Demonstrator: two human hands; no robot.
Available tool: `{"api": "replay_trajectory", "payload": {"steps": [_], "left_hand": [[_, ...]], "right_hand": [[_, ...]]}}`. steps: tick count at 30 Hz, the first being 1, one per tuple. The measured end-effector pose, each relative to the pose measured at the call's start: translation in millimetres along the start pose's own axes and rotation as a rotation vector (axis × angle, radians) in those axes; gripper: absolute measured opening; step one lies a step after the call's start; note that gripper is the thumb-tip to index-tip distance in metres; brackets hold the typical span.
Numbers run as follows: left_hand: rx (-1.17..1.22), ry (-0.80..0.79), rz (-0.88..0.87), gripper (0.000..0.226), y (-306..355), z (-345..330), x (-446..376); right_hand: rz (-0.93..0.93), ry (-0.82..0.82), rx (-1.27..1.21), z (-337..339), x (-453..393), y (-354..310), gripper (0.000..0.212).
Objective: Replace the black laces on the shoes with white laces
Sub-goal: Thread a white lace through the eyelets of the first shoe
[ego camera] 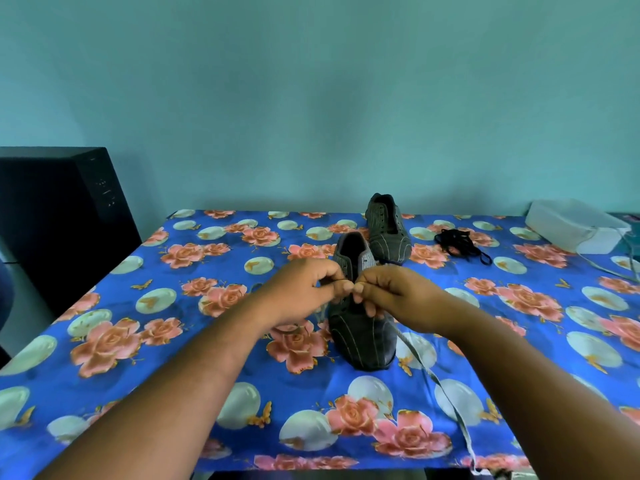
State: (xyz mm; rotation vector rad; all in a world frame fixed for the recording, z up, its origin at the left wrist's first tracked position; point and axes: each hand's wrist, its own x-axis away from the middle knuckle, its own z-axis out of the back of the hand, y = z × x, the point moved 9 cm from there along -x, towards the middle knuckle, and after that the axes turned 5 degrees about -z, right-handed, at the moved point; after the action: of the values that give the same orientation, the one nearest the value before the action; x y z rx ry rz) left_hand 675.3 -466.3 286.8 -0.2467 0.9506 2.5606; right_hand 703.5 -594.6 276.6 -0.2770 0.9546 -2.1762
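Left hand (304,289): held above the near shoe, fingers curled, a pale lace pinched between thumb and forefinger.
Right hand (391,292): held fingertip to fingertip with the left hand, fingers curled, the same lace pinched.
Near shoe (360,334): a dark striped shoe set on the tablecloth, toe toward the viewer, partly hidden by both hands.
Lace (436,379): one end is seen trailing from the near shoe across the cloth to the table's front edge.
Far shoe (388,230): placed just behind the near shoe, eyelets bare.
Black laces (460,245): left in a loose heap right of the far shoe.
Tablecloth (173,341): blue, printed with flowers.
White box (575,225): placed at the far right corner.
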Motion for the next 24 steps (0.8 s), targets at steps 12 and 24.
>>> {"api": "replay_trajectory", "payload": {"steps": [12,24], "left_hand": [[0.051,0.12,0.396,0.021,-115.0,59.2,58.7],[-0.14,-0.027,-0.109,0.035,1.0,-7.5,3.6]], "right_hand": [[-0.076,0.109,0.032,38.0,27.9,43.4,0.028],[0.014,0.032,-0.04,1.9,3.6,1.8,0.027]]}}
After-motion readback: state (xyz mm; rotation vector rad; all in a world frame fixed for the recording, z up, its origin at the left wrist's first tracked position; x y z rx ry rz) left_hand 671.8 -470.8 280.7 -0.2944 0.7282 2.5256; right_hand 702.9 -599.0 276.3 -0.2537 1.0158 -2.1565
